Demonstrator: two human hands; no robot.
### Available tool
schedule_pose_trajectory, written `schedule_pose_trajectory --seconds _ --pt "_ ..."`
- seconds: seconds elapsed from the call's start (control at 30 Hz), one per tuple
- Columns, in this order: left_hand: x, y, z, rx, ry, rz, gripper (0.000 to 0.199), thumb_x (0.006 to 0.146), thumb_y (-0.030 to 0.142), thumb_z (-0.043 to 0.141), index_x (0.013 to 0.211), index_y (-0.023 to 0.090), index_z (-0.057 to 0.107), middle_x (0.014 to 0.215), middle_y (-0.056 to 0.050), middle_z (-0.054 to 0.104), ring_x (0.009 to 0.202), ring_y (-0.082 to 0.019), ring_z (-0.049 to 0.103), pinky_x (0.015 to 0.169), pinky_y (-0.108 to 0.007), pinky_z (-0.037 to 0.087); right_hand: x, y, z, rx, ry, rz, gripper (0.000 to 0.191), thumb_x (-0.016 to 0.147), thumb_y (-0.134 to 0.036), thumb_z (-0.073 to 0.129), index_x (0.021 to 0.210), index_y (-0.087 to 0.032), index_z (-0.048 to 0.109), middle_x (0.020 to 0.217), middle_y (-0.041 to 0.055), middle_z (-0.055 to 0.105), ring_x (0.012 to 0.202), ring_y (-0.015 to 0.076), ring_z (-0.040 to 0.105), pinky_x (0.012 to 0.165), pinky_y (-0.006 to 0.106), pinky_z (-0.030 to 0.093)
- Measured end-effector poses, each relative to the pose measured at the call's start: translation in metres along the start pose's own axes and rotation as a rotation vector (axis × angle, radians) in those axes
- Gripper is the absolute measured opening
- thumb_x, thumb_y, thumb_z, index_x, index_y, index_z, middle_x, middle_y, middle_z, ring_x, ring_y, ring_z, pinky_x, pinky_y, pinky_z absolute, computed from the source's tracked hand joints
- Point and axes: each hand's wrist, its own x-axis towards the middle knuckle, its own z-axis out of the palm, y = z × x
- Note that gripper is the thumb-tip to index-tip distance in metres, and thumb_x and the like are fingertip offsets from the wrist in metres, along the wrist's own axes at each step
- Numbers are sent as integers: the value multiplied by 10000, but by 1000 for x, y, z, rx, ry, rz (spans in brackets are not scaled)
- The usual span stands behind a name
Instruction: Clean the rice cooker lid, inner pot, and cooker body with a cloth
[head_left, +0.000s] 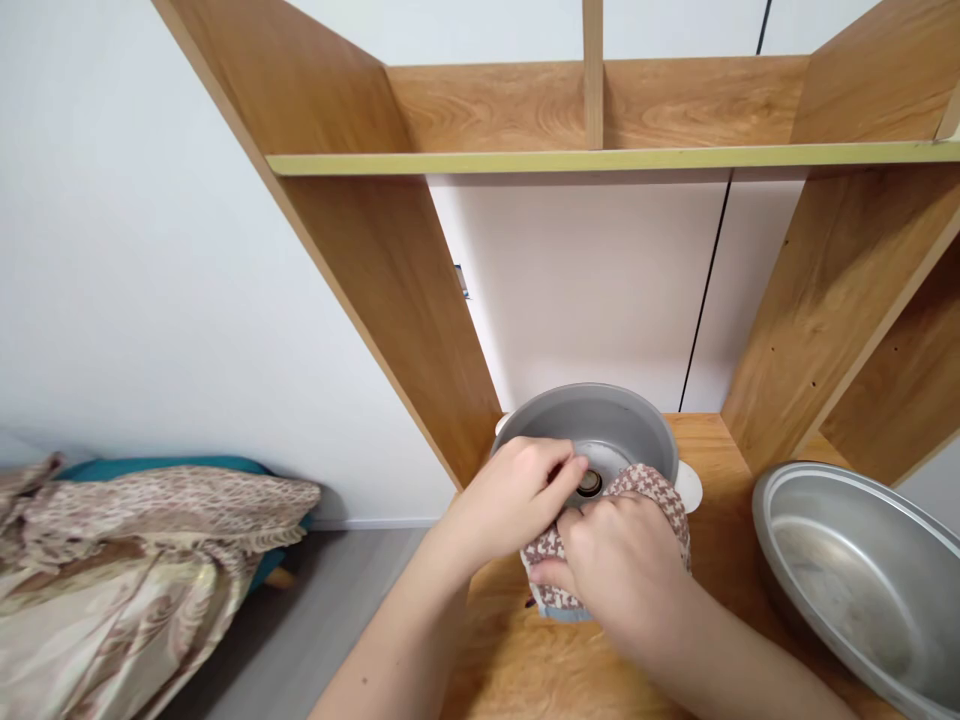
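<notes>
A round grey pot-like cooker body (622,415), open at the top with a small round fitting in its bottom, stands on the wooden surface. A brown-and-white patterned cloth (660,488) lies over its near rim and hangs down the front, with a light blue edge at the bottom. My right hand (619,555) grips the cloth at the near rim, fingers curled round it. Just left of it, my left hand (521,495) is over the left part of the rim, its fingers bent together near the thumb; what lies between them is hidden.
An oval metal basin (847,570) sits at the right on the wooden surface (517,660). Wooden shelf panels (397,300) rise on both sides, with a yellow-green shelf edge (487,163) across above. Patterned fabric (172,510) covers a teal seat at the lower left.
</notes>
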Motion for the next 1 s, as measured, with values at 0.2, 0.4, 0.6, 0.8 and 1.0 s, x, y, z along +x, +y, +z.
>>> schedule_pose_trajectory --seconds 0.2,0.4,0.6,0.8,1.0 --pt "-9 -8 1 42 -86 180 434 1054 324 312 635 212 310 569 21 453 547 -137 391 587 -326 255 1 2 5 -6 -29 17 391 914 -583 756 869 -199 810 834 77 825 751 268 781 772 375 544" --pt "-12 -17 3 59 -51 326 423 1042 326 316 634 218 290 553 15 472 516 -138 342 559 -330 243 1 3 -1 -46 -94 17 471 913 -651 726 900 -187 809 853 88 828 794 280 789 764 362 540" --pt "-10 -14 4 71 -48 310 436 1047 351 350 634 218 304 553 19 470 528 -139 372 559 -322 251 -2 10 -2 -33 -74 -31 480 888 -665 750 954 -192 807 864 85 827 795 268 785 744 343 524" --pt "-9 -12 7 86 -52 290 447 1040 375 355 625 217 308 531 21 454 514 -137 359 547 -324 231 -2 20 -4 -53 -91 -83 498 881 -684 744 947 -196 816 868 87 825 806 258 779 726 327 494" --pt "-10 -12 9 69 -50 328 399 1004 381 362 638 232 310 530 23 433 493 -140 337 532 -333 232 -1 26 -6 -94 -101 -110 428 858 -641 796 880 -214 821 802 66 815 742 245 764 715 327 473"
